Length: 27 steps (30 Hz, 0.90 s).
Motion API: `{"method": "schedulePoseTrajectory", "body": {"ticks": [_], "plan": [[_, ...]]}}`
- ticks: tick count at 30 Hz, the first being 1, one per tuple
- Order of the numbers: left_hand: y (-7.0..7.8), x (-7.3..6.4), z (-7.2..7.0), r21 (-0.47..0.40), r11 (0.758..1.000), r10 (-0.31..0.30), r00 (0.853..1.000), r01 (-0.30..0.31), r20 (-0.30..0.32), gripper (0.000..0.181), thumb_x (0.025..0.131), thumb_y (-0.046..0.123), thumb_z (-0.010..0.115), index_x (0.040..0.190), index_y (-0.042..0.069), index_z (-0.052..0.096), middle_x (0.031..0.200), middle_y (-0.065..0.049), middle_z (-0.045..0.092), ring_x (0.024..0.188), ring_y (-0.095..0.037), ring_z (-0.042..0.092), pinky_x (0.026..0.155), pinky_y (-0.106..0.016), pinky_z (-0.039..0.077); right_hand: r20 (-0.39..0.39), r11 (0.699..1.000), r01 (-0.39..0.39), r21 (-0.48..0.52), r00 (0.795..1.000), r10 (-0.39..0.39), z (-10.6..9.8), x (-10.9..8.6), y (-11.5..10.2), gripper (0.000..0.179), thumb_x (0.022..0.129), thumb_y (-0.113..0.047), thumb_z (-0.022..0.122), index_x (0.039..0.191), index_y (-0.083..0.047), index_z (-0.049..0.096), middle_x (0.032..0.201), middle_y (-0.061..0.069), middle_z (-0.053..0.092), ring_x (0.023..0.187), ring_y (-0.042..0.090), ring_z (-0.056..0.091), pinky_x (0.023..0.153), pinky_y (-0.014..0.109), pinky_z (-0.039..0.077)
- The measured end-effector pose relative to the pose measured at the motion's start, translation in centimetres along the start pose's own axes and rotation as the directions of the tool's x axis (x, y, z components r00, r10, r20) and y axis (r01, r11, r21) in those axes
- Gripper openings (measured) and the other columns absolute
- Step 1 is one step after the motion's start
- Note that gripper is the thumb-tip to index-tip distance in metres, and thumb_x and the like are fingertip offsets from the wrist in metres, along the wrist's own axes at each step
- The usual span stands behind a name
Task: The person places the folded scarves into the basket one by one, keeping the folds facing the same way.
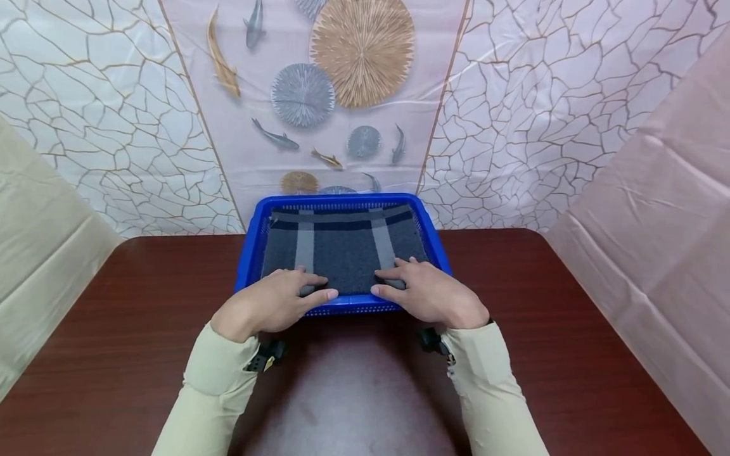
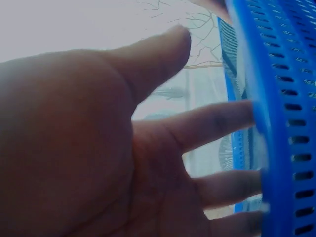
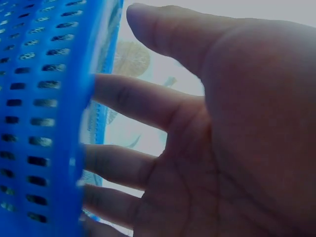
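Observation:
A dark grey cloth (image 1: 348, 250) with lighter grey stripes lies spread inside a blue plastic basket (image 1: 350, 300). My left hand (image 1: 274, 297) reaches over the basket's near rim on the left, its fingers on or just above the cloth. On the right, my right hand (image 1: 430, 291) does likewise, thumb pointing inward near the rim. Both wrist views show spread, fairly straight fingers passing over the rim of the slotted basket wall (image 2: 291, 123); the fingertips are hidden behind it. Neither hand visibly grips anything.
The basket stands on a dark red-brown wooden table (image 1: 570, 354), near its back edge. Behind it hangs a patterned wall covering (image 1: 513, 126) with fish and round motifs. Plain pinkish sheeting (image 1: 656, 221) borders the right side.

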<state>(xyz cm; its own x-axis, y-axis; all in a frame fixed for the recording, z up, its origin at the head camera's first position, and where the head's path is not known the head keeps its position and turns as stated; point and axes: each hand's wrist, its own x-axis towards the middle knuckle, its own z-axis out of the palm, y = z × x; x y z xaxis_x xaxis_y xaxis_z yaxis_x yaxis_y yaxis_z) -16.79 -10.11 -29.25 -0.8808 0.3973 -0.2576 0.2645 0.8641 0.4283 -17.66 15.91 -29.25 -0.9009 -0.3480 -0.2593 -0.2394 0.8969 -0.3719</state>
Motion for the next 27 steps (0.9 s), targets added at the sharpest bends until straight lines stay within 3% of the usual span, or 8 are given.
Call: {"method": "schedulePoseTrajectory", "body": {"ticks": [5, 11, 17, 21, 24, 27], "plan": [[-0.2, 0.1, 0.1, -0.021, 1.000, -0.003, 1.000, 0.004, 0.014, 0.063, 0.105, 0.057, 0.044, 0.152, 0.016, 0.050, 0.164, -0.029, 0.026, 0.153, -0.054, 0.016, 0.122, -0.067, 0.017, -0.006, 1.000, 0.015, 0.005, 1.000, -0.015, -0.2, -0.4, 0.2, 0.060, 0.103, -0.057, 0.049, 0.154, -0.026, 0.046, 0.169, 0.015, 0.026, 0.157, 0.043, 0.013, 0.122, 0.067, 0.019], [-0.1, 1.0, 0.6, -0.013, 0.999, -0.036, 0.999, 0.036, 0.002, 0.064, 0.104, 0.057, 0.045, 0.155, 0.018, 0.045, 0.165, -0.028, 0.024, 0.153, -0.054, 0.015, 0.122, -0.067, 0.018, -0.009, 1.000, -0.015, -0.002, 1.000, 0.015, 0.4, 0.2, 0.0, 0.063, 0.103, -0.057, 0.049, 0.155, -0.022, 0.045, 0.169, 0.018, 0.023, 0.157, 0.045, 0.011, 0.122, 0.069, 0.015], [0.0, 1.1, 1.0, 0.027, 0.999, -0.023, 0.999, 0.024, -0.038, 0.062, 0.105, 0.053, 0.047, 0.152, 0.013, 0.050, 0.161, -0.025, 0.037, 0.151, -0.048, 0.029, 0.122, -0.063, 0.025, -0.007, 0.999, -0.040, -0.020, 0.999, 0.040, 1.1, 0.5, 0.1, 0.062, 0.103, -0.057, 0.050, 0.154, -0.021, 0.047, 0.168, 0.019, 0.024, 0.157, 0.045, 0.011, 0.122, 0.068, 0.015], [-0.2, 0.7, 0.7, 0.032, 0.999, 0.020, 0.993, -0.016, -0.112, 0.060, 0.106, 0.050, 0.049, 0.148, 0.007, 0.054, 0.153, -0.019, 0.052, 0.145, -0.041, 0.043, 0.119, -0.058, 0.034, -0.100, 0.998, 0.064, 0.012, 0.993, -0.062, 0.7, 0.4, 0.6, 0.059, 0.104, -0.054, 0.049, 0.150, -0.017, 0.053, 0.160, 0.017, 0.043, 0.153, 0.042, 0.030, 0.122, 0.062, 0.027], [-0.3, 0.3, 0.5, 0.042, 0.998, 0.046, 0.975, -0.037, -0.218, 0.056, 0.106, 0.045, 0.050, 0.144, 0.004, 0.056, 0.150, -0.020, 0.054, 0.145, -0.042, 0.043, 0.119, -0.058, 0.034, -0.259, 0.980, 0.197, 0.027, 0.948, -0.183, 0.1, 0.2, 1.2, 0.054, 0.107, -0.050, 0.046, 0.141, -0.012, 0.062, 0.138, 0.011, 0.065, 0.135, 0.032, 0.056, 0.114, 0.053, 0.042], [-0.3, -0.2, 0.5, 0.059, 0.998, 0.053, 0.931, -0.034, -0.362, 0.053, 0.107, 0.042, 0.050, 0.143, 0.004, 0.057, 0.154, -0.023, 0.048, 0.151, -0.044, 0.032, 0.122, -0.059, 0.028, -0.436, 0.973, 0.229, 0.011, 0.877, -0.201, -0.4, -0.3, 1.8, 0.055, 0.107, -0.053, 0.043, 0.137, -0.013, 0.063, 0.133, 0.006, 0.067, 0.129, 0.026, 0.059, 0.113, 0.049, 0.044]]}}
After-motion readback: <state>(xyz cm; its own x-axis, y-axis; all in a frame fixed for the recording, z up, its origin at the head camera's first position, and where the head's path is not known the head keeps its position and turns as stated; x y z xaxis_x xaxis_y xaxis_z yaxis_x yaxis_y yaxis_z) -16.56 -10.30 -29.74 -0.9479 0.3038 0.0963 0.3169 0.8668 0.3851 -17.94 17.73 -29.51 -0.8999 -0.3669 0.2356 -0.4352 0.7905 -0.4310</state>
